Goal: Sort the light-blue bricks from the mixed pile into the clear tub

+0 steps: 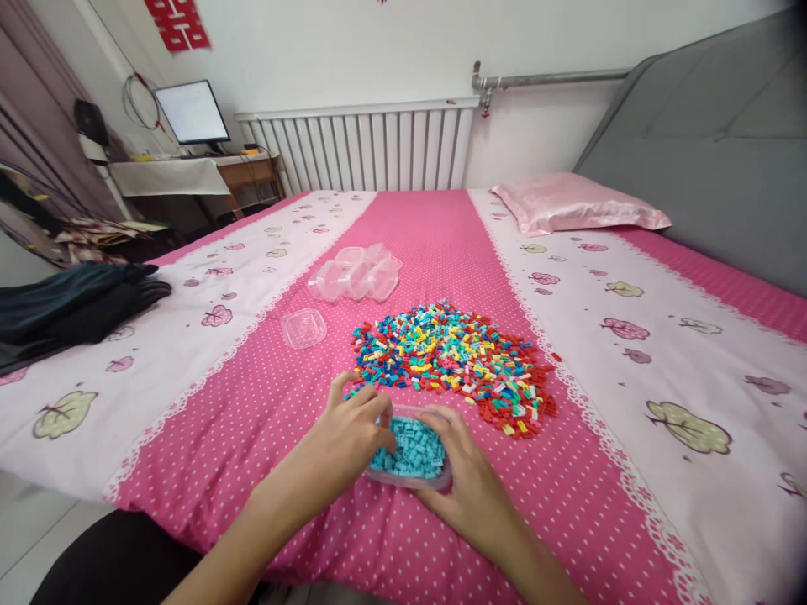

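Note:
A clear plastic container [409, 482] full of turquoise toy bricks [413, 449] rests on the pink bedspread at the near middle. My right hand [463, 466] is closed around its right side, thumb at the near edge and fingers at the far edge. My left hand [359, 424] reaches over its left side with curled fingers, the thumb down at the bricks. What those fingers hold, if anything, is hidden. Just beyond the container spreads a pile of mixed coloured toy bricks [450, 353], among them red, blue, yellow, green and white.
A clear lid [303, 328] lies left of the pile, with several empty clear containers [356, 273] behind it. Dark clothing [76, 307] covers the bed's left edge. A pink pillow [580, 202] sits at the far right by the grey headboard [706, 143]. A radiator [359, 147] stands beyond the bed.

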A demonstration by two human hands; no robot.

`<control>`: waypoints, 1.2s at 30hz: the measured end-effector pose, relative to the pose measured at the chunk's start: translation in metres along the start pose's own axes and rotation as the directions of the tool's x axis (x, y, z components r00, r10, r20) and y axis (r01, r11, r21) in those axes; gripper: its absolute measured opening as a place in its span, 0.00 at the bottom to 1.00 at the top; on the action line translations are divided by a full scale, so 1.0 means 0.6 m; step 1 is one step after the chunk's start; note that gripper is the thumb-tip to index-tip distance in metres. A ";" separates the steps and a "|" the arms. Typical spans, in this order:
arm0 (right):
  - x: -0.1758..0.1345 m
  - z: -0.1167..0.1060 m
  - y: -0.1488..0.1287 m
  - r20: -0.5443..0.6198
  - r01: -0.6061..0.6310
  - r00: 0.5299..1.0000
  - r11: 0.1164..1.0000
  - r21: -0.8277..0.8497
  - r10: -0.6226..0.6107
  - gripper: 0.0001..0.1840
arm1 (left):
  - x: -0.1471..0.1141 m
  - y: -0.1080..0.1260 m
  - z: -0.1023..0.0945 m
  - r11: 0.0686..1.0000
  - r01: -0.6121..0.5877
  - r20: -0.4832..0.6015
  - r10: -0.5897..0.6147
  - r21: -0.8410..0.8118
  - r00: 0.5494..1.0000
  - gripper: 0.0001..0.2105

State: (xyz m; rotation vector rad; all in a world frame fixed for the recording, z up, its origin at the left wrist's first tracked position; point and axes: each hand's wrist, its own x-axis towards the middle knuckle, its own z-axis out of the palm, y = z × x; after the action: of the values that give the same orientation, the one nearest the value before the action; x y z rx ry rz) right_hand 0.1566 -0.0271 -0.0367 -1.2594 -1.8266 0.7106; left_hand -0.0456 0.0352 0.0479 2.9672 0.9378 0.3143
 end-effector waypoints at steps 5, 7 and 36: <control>0.001 -0.001 -0.002 -0.008 0.019 1.000 1.000 0.012 -0.019 0.35 | 0.002 0.002 0.001 1.000 -0.023 -0.018 0.023 0.016 1.000 0.11; 0.001 -0.001 -0.003 -0.010 0.019 1.000 1.000 0.010 -0.018 0.36 | 0.003 0.005 -0.003 0.999 -0.015 -0.010 0.016 0.040 1.000 0.11; 0.004 0.006 0.002 -0.153 0.005 0.988 1.000 0.010 -0.003 0.42 | -0.005 0.001 0.114 0.282 0.195 -0.028 -0.629 -0.939 0.777 0.23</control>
State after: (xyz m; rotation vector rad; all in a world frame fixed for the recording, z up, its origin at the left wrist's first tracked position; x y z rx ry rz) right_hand 0.1536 -0.0243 -0.0389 -1.2676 -1.6983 0.6028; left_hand -0.0342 0.0363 -0.0197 1.5397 1.0533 1.0457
